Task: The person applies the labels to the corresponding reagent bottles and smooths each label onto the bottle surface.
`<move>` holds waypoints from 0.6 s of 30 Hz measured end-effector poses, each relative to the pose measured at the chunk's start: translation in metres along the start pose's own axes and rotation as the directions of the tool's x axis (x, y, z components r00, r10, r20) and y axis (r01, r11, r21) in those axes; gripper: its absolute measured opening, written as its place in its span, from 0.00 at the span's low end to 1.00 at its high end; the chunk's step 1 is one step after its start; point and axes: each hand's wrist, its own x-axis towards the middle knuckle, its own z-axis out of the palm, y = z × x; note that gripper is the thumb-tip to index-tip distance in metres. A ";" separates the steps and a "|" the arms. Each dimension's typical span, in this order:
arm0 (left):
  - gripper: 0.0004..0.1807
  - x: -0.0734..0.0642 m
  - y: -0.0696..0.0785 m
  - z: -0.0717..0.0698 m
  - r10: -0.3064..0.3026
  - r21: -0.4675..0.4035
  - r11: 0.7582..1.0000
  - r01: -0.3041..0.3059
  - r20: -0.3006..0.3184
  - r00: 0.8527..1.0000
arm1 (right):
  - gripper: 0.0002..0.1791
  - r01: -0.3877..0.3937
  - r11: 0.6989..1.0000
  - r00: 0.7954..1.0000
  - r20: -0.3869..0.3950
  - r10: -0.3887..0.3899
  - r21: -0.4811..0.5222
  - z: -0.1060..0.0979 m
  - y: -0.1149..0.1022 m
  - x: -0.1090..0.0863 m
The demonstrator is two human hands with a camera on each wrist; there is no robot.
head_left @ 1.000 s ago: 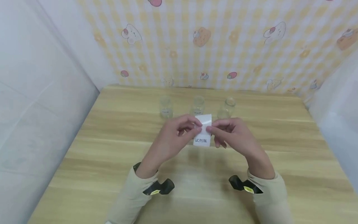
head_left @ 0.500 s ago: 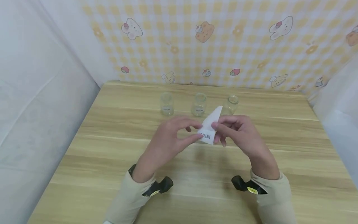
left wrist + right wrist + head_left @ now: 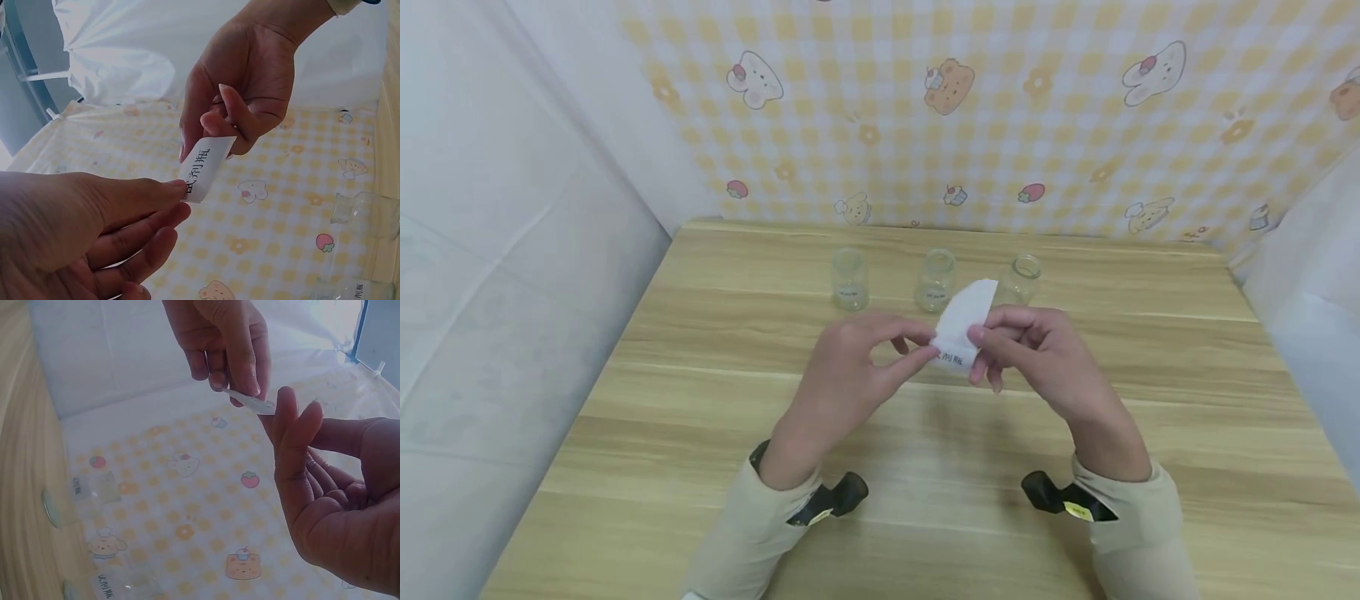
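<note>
Pinching the left edge of a white label (image 3: 964,321) between thumb and index finger of the left hand (image 3: 846,367); covering part of the first printed character with the thumb. Curving the other left fingers loosely beneath, apart from the paper in the left wrist view.

Pinching the right edge likewise, with thumb and fingers of the right hand (image 3: 1037,350); showing further bent fingertips just below.

Held aloft between both hands, over the table (image 3: 925,533). Rising plain and white in the upper part, with a slanting, curved left edge; bearing black characters on the lower strip. Cannot tell whether folded from one piece or made of two layers. Tilted, print towards camera, in the left wrist view; nearly edge-on in the right wrist view, with the right-hand pinch hidden there.

Standing in a row beyond the hands, well apart from one another: left jar (image 3: 850,279), middle jar (image 3: 937,275) and right jar (image 3: 1019,287), all clear glass. Marked low with small dark print on left and middle; partly hidden on the right one by label and right hand.

Strapped at the cuffs of beige sleeves (image 3: 1138,525): black wrist cameras (image 3: 1037,490) with yellow stickers. Hung behind the table: yellow-and-white checked cloth (image 3: 865,100), printed with cartoon animals, flowers and strawberries. Hung at the left: white sheet (image 3: 497,275).
</note>
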 end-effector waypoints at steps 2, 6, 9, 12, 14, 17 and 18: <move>0.07 0.000 0.000 0.000 0.016 0.015 1.000 -0.016 -0.018 1.000 | 0.08 -0.006 1.000 1.000 0.000 0.006 0.005 0.000 0.000 0.000; 0.06 0.000 0.000 -0.001 0.026 0.017 1.000 -0.025 -0.019 0.999 | 0.08 -0.026 1.000 1.000 0.006 0.026 0.009 0.001 0.000 0.001; 0.04 0.000 -0.002 -0.001 0.034 0.019 0.999 -0.034 -0.014 0.999 | 0.08 -0.046 0.999 0.999 0.002 0.046 -0.002 0.002 0.000 0.001; 0.04 0.000 -0.002 -0.001 0.046 0.021 0.999 -0.046 -0.010 0.999 | 0.09 -0.067 0.997 0.998 -0.011 0.067 -0.022 0.002 0.000 0.002; 0.04 0.000 -0.001 -0.001 0.052 0.023 0.998 -0.052 -0.004 0.999 | 0.09 -0.084 0.996 0.996 -0.018 0.083 -0.031 0.002 0.000 0.002; 0.04 0.000 -0.001 -0.002 0.052 0.020 0.998 -0.052 0.006 0.999 | 0.10 -0.098 0.995 0.995 -0.021 0.098 -0.036 0.002 0.001 0.003; 0.04 0.000 0.000 -0.002 0.052 0.018 0.998 -0.052 0.009 0.999 | 0.10 -0.102 0.994 0.995 -0.020 0.101 -0.038 0.002 0.001 0.003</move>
